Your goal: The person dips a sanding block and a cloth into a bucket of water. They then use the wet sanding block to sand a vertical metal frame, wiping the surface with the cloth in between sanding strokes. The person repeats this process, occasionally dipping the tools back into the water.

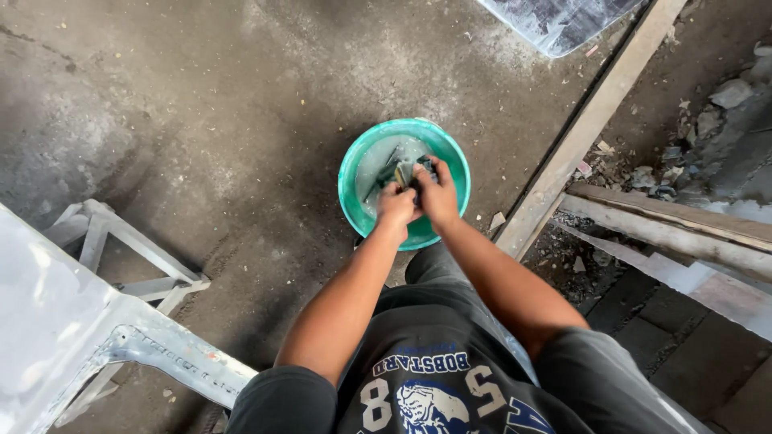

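Seen from above, centre of the frame: both hands down in a teal plastic basin (354, 189) standing on the grey concrete floor (201, 96), cloudy water inside. Left hand (396, 205) closed in a fist at the lower middle of the basin, fingers curled around the near end of a small dark and yellowish pad or sponge (408, 172); right hand (438, 191) closed over the same pad from the right, knuckles up, pad pinched between the two. Thin dark stick-like items (384, 170) lying in the water toward the upper left of the basin, kind not clear. Possible trouble, as a judgement only: wet grip slipping and the pad dropping back with a splash; basin tipping if pressed hard on its near rim, being light and shallow; knuckles catching the stick-like items under murky water. Lower left of the frame: pale painted metal frame (137, 345), flaking. Upper right: corner of a shiny transparent plastic sheet (563, 24), no label readable. Right side: long wooden plank (579, 137) running diagonally, rubble (708, 112) beyond. No packages or signs in view; only printed lettering on the dark shirt (434, 386) at bottom centre
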